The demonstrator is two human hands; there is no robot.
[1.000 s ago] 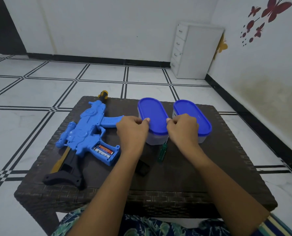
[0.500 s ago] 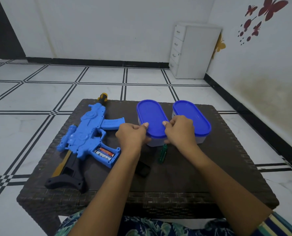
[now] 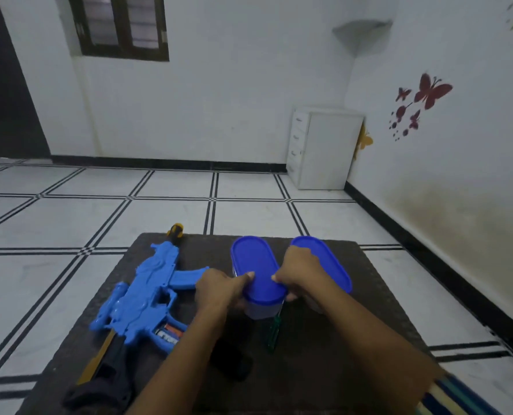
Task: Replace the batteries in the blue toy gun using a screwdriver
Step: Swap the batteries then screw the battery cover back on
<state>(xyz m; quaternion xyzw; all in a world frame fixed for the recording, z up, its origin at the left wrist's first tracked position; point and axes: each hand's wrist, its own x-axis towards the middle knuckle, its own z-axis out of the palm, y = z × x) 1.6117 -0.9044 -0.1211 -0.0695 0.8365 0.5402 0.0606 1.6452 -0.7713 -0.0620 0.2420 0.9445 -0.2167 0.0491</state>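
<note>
The blue toy gun (image 3: pixel 142 298) lies on the dark woven table (image 3: pixel 354 319) at the left, its grip compartment open with batteries (image 3: pixel 167 332) showing. Two clear oval containers with blue lids stand side by side at the middle. My left hand (image 3: pixel 217 290) and my right hand (image 3: pixel 301 271) grip the near end of the left container (image 3: pixel 256 271) from either side, thumbs on its lid. A green-handled screwdriver (image 3: pixel 273 332) lies just below that container. A small black piece (image 3: pixel 232 362) lies under my left forearm.
The second blue-lidded container (image 3: pixel 327 265) stands right of the first, partly behind my right hand. A white drawer cabinet (image 3: pixel 324 148) stands in the room's far corner. The tiled floor surrounds the low table.
The camera has tilted up, so the table sits lower in view. Both hands have closed in around the near end of the left container.
</note>
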